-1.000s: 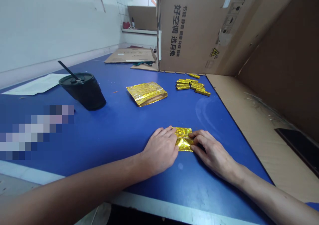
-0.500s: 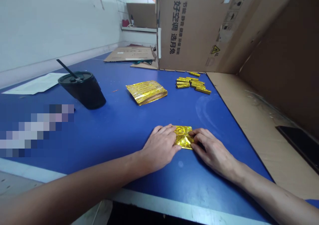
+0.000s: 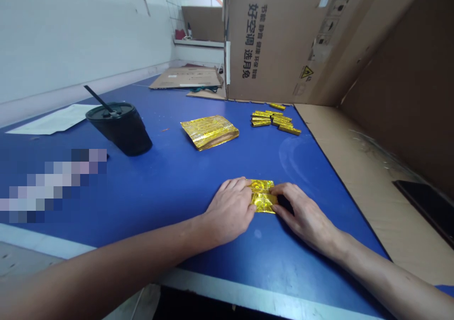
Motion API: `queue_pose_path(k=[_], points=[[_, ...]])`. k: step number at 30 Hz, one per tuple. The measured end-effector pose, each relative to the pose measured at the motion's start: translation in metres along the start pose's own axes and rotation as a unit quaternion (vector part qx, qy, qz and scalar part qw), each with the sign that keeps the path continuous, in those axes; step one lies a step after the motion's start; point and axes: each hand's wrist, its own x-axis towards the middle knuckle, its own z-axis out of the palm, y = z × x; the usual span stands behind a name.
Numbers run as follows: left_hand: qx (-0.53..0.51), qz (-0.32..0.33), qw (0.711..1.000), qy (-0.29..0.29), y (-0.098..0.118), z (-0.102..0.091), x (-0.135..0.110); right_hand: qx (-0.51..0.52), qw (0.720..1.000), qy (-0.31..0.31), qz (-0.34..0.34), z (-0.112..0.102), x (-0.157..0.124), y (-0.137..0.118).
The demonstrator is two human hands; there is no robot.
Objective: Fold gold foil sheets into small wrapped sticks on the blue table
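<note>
A small sheet of shiny gold foil paper (image 3: pixel 263 202) lies on the blue table between my hands, with a crease across its middle. My left hand (image 3: pixel 230 210) covers its left edge, fingers together and thumb at the near left corner. On the right edge, my right hand (image 3: pixel 301 209) has its thumb and fingertips closed at the paper. Both ends of the sheet are hidden under the fingers. Beyond the hands rests a stack of gold foil sheets (image 3: pixel 211 131). Farther right is a loose group of several narrow folded gold foil strips (image 3: pixel 261 122).
A black cup with a straw (image 3: pixel 124 128) stands at the left, near a white paper (image 3: pixel 53 120). A pixelated patch covers the left table area. A large cardboard box (image 3: pixel 273 41) rises at the back, with more cardboard (image 3: pixel 340 168) along the right edge.
My right fingertips have shifted slightly on the sheet's right edge, and my left thumb has drawn back a little. The view has moved very slightly.
</note>
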Motion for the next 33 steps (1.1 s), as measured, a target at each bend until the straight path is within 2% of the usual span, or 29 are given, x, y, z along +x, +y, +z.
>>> queue_pose_path(k=[6,10,15,22,33], points=[[-0.02,-0.014,1.0,0.015,0.0004,-0.0006,-0.0035,-0.006,1.0,0.014,-0.016,0.0007,-0.0003,0.0017],[-0.04,0.015,0.999,0.014,-0.0001,-0.0009,-0.0054,-0.004,1.0,-0.001,-0.023,-0.0006,0.0007,0.0014],[-0.02,0.008,1.0,0.022,-0.0022,0.0021,-0.006,-0.009,1.0,-0.009,-0.021,-0.0005,0.0003,0.0019],[-0.009,0.023,1.0,0.002,-0.0041,0.0008,-0.0063,-0.09,0.996,-0.01,-0.026,-0.0008,-0.0002,0.0047],[0.01,0.026,0.999,-0.036,-0.0075,0.0027,-0.0082,-0.151,0.988,-0.02,-0.041,-0.0024,-0.0035,0.0041]])
